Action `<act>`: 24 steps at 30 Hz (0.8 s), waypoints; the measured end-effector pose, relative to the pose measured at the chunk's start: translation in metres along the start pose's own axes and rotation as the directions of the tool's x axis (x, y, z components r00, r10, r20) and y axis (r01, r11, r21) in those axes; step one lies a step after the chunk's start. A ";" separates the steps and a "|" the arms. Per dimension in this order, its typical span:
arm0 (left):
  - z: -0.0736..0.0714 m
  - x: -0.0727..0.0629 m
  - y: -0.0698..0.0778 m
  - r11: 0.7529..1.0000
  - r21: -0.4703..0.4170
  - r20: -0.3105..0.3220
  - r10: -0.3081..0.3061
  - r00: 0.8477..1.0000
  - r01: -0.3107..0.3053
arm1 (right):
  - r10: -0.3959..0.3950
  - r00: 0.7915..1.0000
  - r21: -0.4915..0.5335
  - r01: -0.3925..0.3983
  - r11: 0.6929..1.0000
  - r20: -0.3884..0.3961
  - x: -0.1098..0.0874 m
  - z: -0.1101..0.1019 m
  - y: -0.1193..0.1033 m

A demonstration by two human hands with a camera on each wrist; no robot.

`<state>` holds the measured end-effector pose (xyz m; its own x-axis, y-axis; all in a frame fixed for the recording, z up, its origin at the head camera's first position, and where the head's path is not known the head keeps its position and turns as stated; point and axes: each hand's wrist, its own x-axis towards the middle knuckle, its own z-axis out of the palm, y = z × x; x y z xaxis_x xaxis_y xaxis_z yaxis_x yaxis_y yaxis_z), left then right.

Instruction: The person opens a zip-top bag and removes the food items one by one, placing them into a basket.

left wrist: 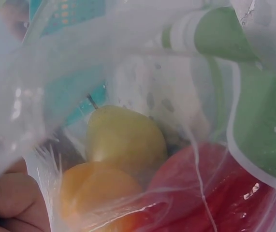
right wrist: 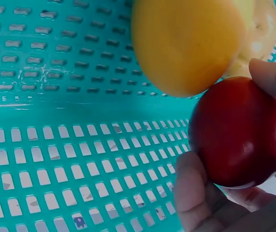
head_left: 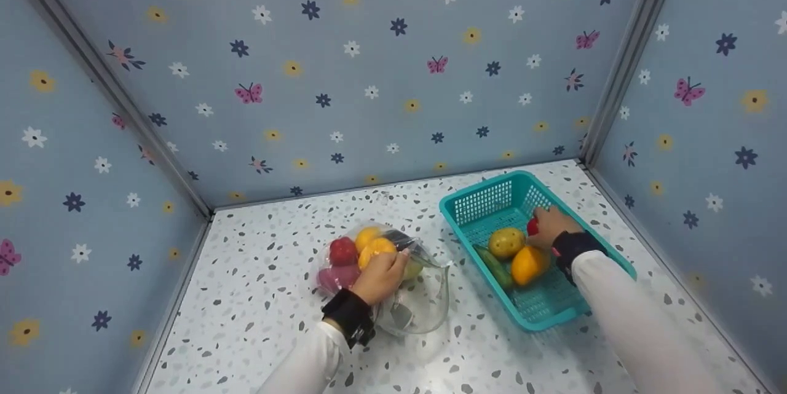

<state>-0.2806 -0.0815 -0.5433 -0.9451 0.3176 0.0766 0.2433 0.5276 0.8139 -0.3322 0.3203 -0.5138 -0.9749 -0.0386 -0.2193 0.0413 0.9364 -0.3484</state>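
My left hand (head_left: 381, 277) pinches the rim of a clear plastic bag (head_left: 424, 308) lying on the table. Inside the bag are a pear (left wrist: 125, 137), orange-yellow fruits (head_left: 376, 251), a red fruit (head_left: 343, 252) and a purple item (head_left: 338, 278). Through the plastic, the left wrist view shows a green printed label (left wrist: 261, 111). Over in the teal basket (head_left: 529, 323), my right hand (head_left: 553, 226) grips a round, glossy red fruit (right wrist: 241, 133), thumb on one side and fingers curled on the other. Beside it sit a mango (head_left: 529, 265), a potato (head_left: 506, 242) and a long green vegetable (head_left: 494, 266).
The speckled white table (head_left: 258, 308) lies under the bag and basket. Flower-patterned panels (head_left: 369, 74) enclose it at the back and both sides. The basket stands right of the bag, near the right panel.
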 end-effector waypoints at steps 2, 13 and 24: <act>-0.001 -0.003 0.006 1.000 -0.007 0.005 -0.010 1.000 0.010 | 0.000 1.000 -0.012 0.000 1.000 -0.014 0.000 0.001 0.000; -0.002 -0.002 0.004 0.999 -0.028 0.001 0.031 1.000 -0.031 | 0.003 1.000 -0.008 -0.003 1.000 0.006 -0.004 0.008 0.000; 0.002 0.000 -0.009 0.995 -0.045 -0.008 0.087 0.996 -0.087 | -0.054 0.999 -0.047 0.054 0.997 0.008 0.019 0.023 0.017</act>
<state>-0.2828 -0.0851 -0.5516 -0.9222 0.3556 0.1517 0.3146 0.4622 0.8291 -0.3445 0.3276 -0.5452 -0.9739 -0.0915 -0.2076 -0.0217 0.9485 -0.3162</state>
